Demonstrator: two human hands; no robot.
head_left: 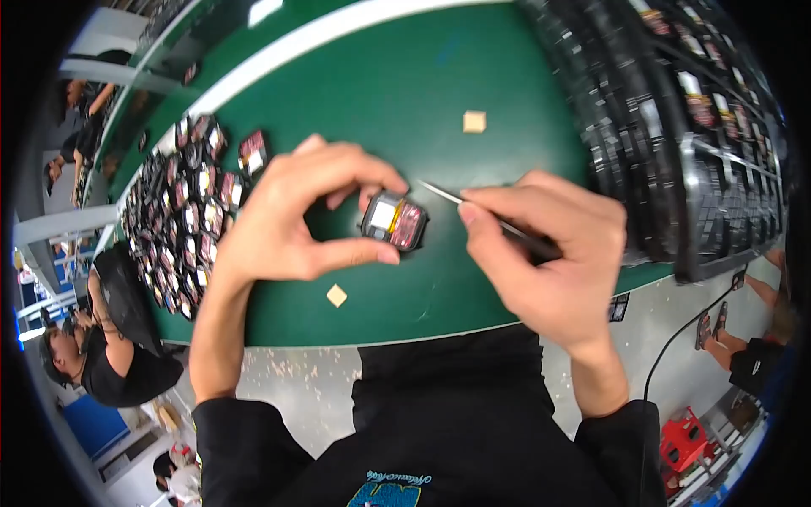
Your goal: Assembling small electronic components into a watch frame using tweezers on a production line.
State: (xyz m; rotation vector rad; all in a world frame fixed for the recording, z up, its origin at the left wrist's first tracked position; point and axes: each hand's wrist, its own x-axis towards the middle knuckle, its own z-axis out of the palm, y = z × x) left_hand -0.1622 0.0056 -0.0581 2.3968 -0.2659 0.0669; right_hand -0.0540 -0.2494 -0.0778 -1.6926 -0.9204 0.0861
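Observation:
Between the thumb and fingers of my left hand [291, 215] is a small black watch-like case [409, 225], open side up. Inside it show a silvery block, a yellow strip and a reddish part. My right hand [553, 241] grips slim tweezers [441, 192], or a similar pointed metal tool. Their tip points up and left, just beyond the case and apart from it. Both hands are over the green work surface [405, 308].
Many similar cases [182, 220] lie crowded at the left, with a single case [253, 152] beside them. Two small tan squares [474, 122] rest on the green surface. Stacked black trays [693, 169] holding more cases stand at the right. Other people are seated farther off.

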